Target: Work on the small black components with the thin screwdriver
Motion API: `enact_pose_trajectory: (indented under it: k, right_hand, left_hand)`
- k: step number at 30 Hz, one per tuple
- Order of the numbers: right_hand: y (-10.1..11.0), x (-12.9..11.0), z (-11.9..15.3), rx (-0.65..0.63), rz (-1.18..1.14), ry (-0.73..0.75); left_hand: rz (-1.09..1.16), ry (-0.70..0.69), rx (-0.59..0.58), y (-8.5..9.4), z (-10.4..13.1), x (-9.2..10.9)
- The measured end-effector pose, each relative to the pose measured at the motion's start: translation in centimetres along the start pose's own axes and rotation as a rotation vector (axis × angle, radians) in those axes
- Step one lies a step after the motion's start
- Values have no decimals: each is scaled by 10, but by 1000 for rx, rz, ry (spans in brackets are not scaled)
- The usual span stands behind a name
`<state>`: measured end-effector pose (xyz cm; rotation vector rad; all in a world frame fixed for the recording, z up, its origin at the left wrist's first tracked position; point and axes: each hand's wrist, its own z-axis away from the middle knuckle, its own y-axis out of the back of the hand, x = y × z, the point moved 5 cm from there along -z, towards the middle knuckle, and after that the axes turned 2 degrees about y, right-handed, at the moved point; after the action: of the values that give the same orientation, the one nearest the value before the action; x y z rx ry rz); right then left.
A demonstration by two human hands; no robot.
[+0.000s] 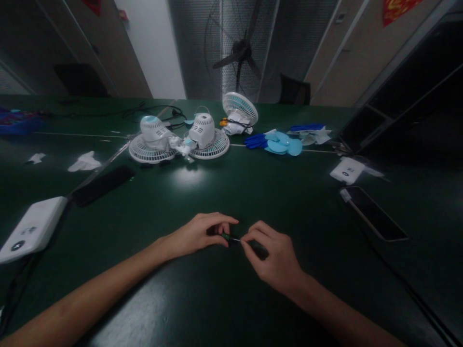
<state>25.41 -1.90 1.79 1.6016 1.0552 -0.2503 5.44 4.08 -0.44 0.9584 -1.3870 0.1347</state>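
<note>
Green-handled, a screwdriver (226, 236) bridges both hands. Its handle lies within the left hand (203, 232), thumb and forefinger apart, grip unclear; the right hand (278, 254) pinches its shaft.

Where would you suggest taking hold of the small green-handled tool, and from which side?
Probably by its green handle, from the side of the left hand: the handle looks thicker, while the thin metal shaft points toward the right hand.
</note>
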Motion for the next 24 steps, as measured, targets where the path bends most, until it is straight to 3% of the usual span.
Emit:
enact_pose_trajectory:
  k: [8,18,21,24]
  right_hand:
    - [-11,-2,0,-82,-50,96]
    - [6,-2,-2,88,-128,31]
    - [8,1,-1,119,-130,-8]
    - [11,5,-2,148,-145,-54]
  left_hand:
    - [-94,-35,-86,-4,-3,12]
    - [-211,-62,-106,-4,-2,22]
    - [-189,-59,-126,3,0,18]
    - [-226,-25,-46,29,4,2]
